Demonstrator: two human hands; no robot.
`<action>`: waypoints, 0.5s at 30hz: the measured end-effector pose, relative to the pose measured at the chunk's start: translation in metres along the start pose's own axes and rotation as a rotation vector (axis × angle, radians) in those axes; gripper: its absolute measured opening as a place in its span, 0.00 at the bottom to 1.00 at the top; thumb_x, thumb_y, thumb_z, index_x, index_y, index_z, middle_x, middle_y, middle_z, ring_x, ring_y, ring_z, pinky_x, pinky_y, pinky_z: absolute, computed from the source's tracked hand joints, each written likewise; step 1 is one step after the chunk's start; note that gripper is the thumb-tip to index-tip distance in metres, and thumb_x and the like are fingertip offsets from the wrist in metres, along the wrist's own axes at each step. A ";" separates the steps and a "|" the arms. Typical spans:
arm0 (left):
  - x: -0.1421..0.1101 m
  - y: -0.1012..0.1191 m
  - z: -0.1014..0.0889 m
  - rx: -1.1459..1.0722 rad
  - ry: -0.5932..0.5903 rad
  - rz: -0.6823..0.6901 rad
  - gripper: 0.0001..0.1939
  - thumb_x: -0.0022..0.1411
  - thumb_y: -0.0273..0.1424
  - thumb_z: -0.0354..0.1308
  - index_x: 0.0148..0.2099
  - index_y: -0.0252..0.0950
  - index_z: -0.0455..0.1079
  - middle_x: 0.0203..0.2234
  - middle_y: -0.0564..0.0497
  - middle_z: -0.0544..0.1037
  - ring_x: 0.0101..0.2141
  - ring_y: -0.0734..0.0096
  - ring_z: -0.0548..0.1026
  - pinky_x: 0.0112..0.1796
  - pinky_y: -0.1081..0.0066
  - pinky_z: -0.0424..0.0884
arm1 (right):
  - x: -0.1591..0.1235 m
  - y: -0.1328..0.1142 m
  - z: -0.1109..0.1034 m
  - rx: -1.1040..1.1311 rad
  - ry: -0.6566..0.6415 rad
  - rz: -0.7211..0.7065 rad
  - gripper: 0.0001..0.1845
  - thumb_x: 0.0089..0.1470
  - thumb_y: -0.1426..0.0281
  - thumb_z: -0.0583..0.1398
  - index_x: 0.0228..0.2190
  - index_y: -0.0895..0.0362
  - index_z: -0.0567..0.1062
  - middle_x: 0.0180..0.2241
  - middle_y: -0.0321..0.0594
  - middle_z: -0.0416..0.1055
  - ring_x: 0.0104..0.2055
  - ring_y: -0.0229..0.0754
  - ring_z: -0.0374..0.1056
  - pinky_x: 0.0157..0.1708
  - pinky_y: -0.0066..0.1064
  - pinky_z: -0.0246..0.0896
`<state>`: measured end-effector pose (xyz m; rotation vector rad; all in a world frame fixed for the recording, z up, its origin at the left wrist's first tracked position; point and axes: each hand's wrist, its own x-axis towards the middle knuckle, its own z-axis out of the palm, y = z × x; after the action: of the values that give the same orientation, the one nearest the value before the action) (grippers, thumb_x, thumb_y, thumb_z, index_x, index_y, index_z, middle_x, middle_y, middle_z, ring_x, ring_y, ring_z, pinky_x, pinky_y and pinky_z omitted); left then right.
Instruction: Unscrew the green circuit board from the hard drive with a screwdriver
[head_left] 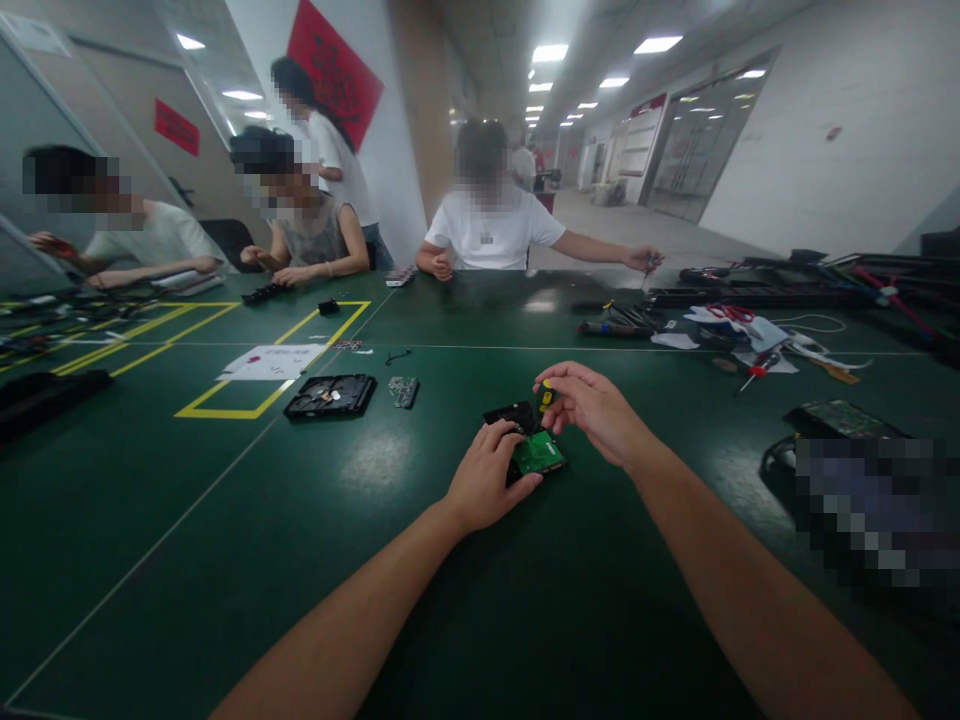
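A hard drive point(541, 452) with a green circuit board facing up lies on the green table in front of me. My left hand point(491, 475) grips it from the left, fingers over the top and thumb along the near edge, hiding part of it. In my right hand point(592, 408) is a short screwdriver point(547, 396) with a yellow and black handle, held upright between thumb and fingers above the drive's far side. Its tip is too small to make out. Left of the hands lie an opened black hard drive case point(331, 396) and a loose circuit board point(404, 391).
A paper sheet point(268, 362) lies inside yellow tape lines. To the right are a red-handled screwdriver point(757, 371), a dark-handled tool point(611, 329), cables and a circuit board point(847, 418). Several people sit or stand across the table point(300, 560).
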<state>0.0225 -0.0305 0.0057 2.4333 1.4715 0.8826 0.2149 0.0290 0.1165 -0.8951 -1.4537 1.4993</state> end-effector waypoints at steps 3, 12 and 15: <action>0.000 0.000 0.000 0.009 -0.005 -0.001 0.28 0.66 0.47 0.63 0.62 0.41 0.64 0.63 0.40 0.67 0.65 0.45 0.65 0.67 0.40 0.59 | 0.000 0.000 -0.001 -0.077 -0.012 -0.033 0.13 0.58 0.60 0.66 0.39 0.55 0.75 0.30 0.35 0.72 0.25 0.35 0.70 0.22 0.26 0.63; 0.000 -0.002 0.001 0.018 -0.017 0.006 0.29 0.67 0.48 0.62 0.63 0.40 0.63 0.63 0.39 0.66 0.65 0.46 0.64 0.67 0.40 0.57 | -0.002 -0.001 -0.002 -0.102 0.032 -0.048 0.15 0.54 0.61 0.70 0.38 0.55 0.73 0.36 0.39 0.77 0.26 0.37 0.73 0.20 0.26 0.62; 0.000 -0.002 0.001 0.014 -0.019 0.004 0.29 0.67 0.48 0.62 0.63 0.41 0.63 0.63 0.40 0.66 0.66 0.46 0.64 0.67 0.40 0.58 | -0.002 -0.003 0.000 -0.081 0.058 -0.034 0.10 0.57 0.64 0.66 0.39 0.55 0.77 0.37 0.40 0.77 0.25 0.36 0.73 0.19 0.26 0.62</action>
<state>0.0217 -0.0295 0.0045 2.4487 1.4717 0.8504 0.2158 0.0275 0.1196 -0.9500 -1.4892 1.3865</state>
